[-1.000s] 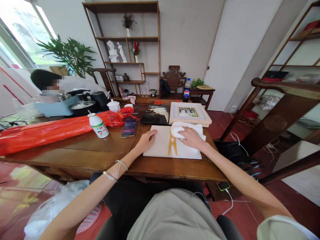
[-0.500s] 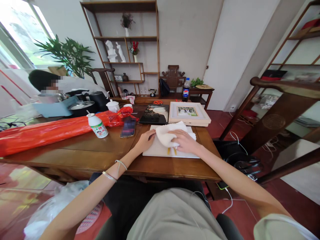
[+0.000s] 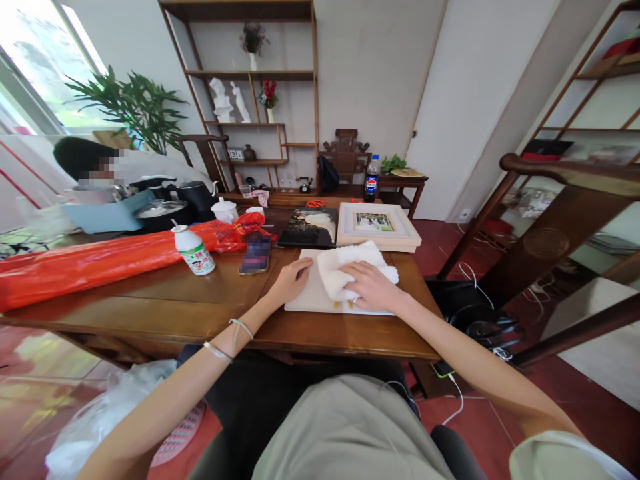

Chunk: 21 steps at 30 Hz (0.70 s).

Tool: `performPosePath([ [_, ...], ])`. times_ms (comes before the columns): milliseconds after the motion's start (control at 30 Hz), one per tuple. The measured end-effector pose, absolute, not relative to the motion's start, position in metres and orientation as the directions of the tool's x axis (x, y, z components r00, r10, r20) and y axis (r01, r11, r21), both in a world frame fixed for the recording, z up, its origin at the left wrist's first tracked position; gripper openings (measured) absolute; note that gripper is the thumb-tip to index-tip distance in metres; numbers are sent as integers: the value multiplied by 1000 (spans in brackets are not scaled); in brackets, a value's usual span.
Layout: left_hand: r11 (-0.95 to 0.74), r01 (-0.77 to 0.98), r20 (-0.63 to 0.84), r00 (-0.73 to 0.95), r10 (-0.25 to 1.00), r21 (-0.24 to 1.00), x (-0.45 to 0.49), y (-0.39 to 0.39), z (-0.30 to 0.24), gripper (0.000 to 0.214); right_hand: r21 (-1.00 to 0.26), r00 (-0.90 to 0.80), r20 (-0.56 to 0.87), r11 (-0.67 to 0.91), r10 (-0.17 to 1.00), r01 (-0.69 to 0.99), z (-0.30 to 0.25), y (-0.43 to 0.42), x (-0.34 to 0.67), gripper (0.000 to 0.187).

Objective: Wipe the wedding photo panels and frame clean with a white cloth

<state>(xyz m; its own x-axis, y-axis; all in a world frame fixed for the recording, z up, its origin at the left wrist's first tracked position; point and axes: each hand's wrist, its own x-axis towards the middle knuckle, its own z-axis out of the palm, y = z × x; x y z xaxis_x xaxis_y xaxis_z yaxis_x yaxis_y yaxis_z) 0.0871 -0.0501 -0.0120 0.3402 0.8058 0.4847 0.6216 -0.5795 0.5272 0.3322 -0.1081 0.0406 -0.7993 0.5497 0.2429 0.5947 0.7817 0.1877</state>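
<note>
A flat white board [image 3: 313, 297] lies on the wooden table [image 3: 200, 300] in front of me. My left hand [image 3: 290, 280] rests on its left edge, fingers stretched flat. My right hand [image 3: 367, 285] presses a bunched white cloth [image 3: 345, 267] down onto the board, fingers curled over it. Two small yellow marks of the board show just below the cloth. Beyond the board lie a pale framed picture [image 3: 377, 227] and a dark picture [image 3: 310, 228].
A phone [image 3: 257, 255], a small white bottle [image 3: 193, 250] and a long orange plastic bag [image 3: 90, 263] lie to the left. Pots, a kettle and another person are at the far left. A dark wooden chair [image 3: 565, 220] stands at right; shelves and a cola bottle [image 3: 371, 180] stand behind.
My right hand has drawn the cloth from the board's far right corner toward me and leftward, covering most of the yellow shape. My left hand has stayed on the board's edge.
</note>
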Motion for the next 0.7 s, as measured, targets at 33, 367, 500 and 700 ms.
performPosePath([
  [33, -583, 621, 485, 345, 803, 524, 87, -50, -12, 36, 180, -832, 241, 819, 500, 545, 40, -110, 332, 26],
  [367, -582, 620, 476, 353, 806, 526, 87, -51, -11, 36, 113, -718, 338, 731, 608, 672, 37, -102, 328, 28],
  [500, -569, 633, 468, 344, 814, 524, 87, -51, -12, 35, 131, -551, 338, 541, 763, 830, 38, -97, 330, 29],
  [700, -569, 626, 468, 343, 815, 533, 87, -50, -12, 37, 169, -635, 316, 617, 705, 769, 39, -91, 313, 29],
])
